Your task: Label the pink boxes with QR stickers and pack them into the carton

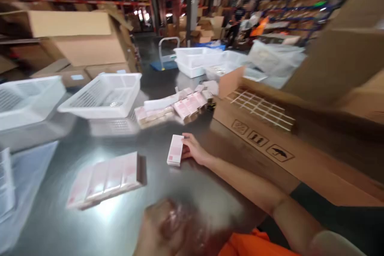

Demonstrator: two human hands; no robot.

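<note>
My right hand (194,150) lies on the metal table (126,224), its fingers against the right side of a small pink-and-white box (175,150) that lies flat there. My forearm runs in from the lower right. My left hand (171,226) is a blurred shape at the bottom edge, low over the table, and its fingers cannot be made out. A flat pack of pink boxes side by side (105,180) lies left of both hands. Farther back, loose pink boxes (177,108) are piled in a heap.
A large open cardboard carton (264,136) lies along the right. Two white mesh baskets (103,96) (27,100) stand at the back left, a clear plastic bag (18,192) at the left edge. White bins (204,60), a trolley (166,54) and a person (240,20) are beyond.
</note>
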